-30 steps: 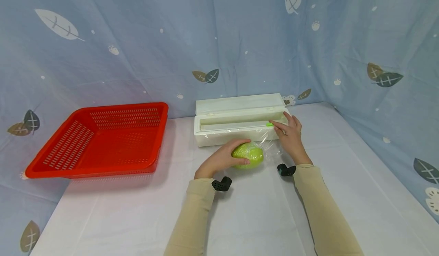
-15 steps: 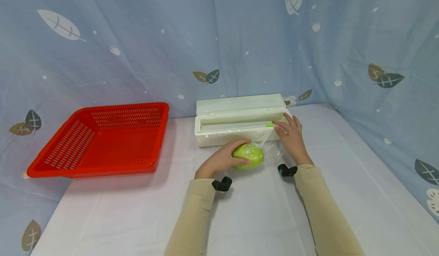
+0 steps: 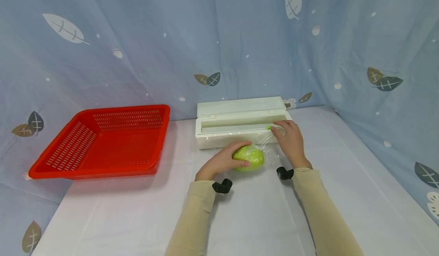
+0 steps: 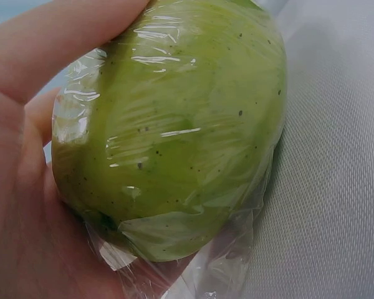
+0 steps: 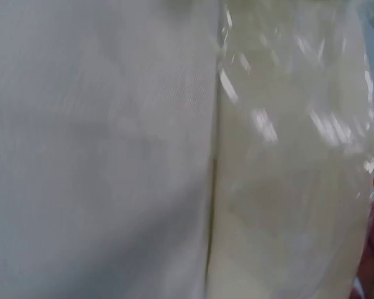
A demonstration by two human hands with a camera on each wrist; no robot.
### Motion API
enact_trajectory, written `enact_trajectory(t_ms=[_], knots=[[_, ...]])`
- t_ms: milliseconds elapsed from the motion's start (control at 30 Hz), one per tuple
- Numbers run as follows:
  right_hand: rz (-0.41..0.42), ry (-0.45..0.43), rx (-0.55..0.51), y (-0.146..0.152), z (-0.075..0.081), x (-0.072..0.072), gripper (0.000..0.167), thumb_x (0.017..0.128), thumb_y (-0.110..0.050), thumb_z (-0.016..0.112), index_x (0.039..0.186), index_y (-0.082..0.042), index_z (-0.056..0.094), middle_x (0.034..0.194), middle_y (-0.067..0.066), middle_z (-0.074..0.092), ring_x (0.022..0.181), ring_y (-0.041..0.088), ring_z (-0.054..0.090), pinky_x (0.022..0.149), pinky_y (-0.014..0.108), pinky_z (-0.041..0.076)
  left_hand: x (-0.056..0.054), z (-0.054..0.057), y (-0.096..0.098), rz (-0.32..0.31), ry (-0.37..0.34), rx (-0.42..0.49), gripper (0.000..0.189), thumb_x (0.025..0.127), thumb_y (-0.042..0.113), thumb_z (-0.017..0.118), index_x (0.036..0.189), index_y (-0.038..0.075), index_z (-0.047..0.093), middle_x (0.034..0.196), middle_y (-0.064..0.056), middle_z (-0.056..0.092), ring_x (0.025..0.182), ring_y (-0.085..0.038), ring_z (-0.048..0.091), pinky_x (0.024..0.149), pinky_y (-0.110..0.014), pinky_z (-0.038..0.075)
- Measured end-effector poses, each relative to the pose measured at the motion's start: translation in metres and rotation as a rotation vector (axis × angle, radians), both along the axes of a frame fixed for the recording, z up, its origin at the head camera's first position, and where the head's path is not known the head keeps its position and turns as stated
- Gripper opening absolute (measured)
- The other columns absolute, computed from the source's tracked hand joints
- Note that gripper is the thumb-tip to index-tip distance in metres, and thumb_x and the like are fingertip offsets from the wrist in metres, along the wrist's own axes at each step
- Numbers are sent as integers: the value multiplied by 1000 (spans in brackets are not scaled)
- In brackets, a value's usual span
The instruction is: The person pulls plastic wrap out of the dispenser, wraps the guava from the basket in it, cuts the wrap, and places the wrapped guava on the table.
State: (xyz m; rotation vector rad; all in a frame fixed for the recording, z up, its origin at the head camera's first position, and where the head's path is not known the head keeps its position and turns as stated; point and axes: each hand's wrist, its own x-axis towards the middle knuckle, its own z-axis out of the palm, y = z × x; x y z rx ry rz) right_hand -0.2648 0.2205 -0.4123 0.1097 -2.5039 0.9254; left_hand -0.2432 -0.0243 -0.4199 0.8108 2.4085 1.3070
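My left hand [image 3: 223, 160] grips a yellow-green fruit [image 3: 252, 157], thumb on the near side and fingers over the far side. Cling film covers the fruit, tight and shiny over its dark-specked skin [image 4: 193, 118] in the left wrist view. Film [image 3: 265, 141] stretches from the fruit to the white cling film dispenser [image 3: 226, 138], whose lid [image 3: 238, 106] stands raised. Thumb and index finger of my right hand [image 3: 290, 141] pinch the small green slide cutter [image 3: 268, 127] on the dispenser's front edge. In the right wrist view, the glossy dispenser front [image 5: 287, 162] fills the right side.
A red perforated plastic basket [image 3: 116, 172] stands to the left on the white-clothed table [image 3: 137, 218]. Behind everything hangs a blue curtain [image 3: 240, 39] with leaf prints, close to the dispenser's back.
My right hand has drawn its fingers together at the green slide cutter, which sits slightly further left on the dispenser. My left hand keeps its hold on the fruit. The head view has tilted slightly.
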Motion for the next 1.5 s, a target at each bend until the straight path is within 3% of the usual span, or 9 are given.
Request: enact_trajectory(t_ms=[200,467,900,1500], knots=[[-13,20,70,-7,-4,1,43,82,-44,60,106,-9,64,106,13,52,99,31,43,91,48,26,0,-2,1,-7,5,-2,66,71,48,70,129,43,39,127,19,39,116,-3,36,97,-33,30],[-50,61,94,-9,-6,1,37,79,-36,66,102,-8,62,104,13,51,99,31,41,93,48,24,-1,-2,4,-10,7,-2,67,71,49,69,130,42,38,127,19,39,116,-4,36,97,-33,30],[-32,127,81,-8,-2,-1,30,76,-27,70,100,-9,67,98,10,54,93,30,43,91,49,25,-5,0,4,-15,20,-5,68,70,49,70,130,42,38,127,19,39,115,-5,37,96,-34,31],[30,126,117,-14,-5,-4,25,79,-18,67,103,-13,68,100,9,54,99,30,41,88,51,25,-6,-3,0,-18,42,-9,69,71,48,70,132,37,38,129,15,39,116,-7,37,97,-34,31]])
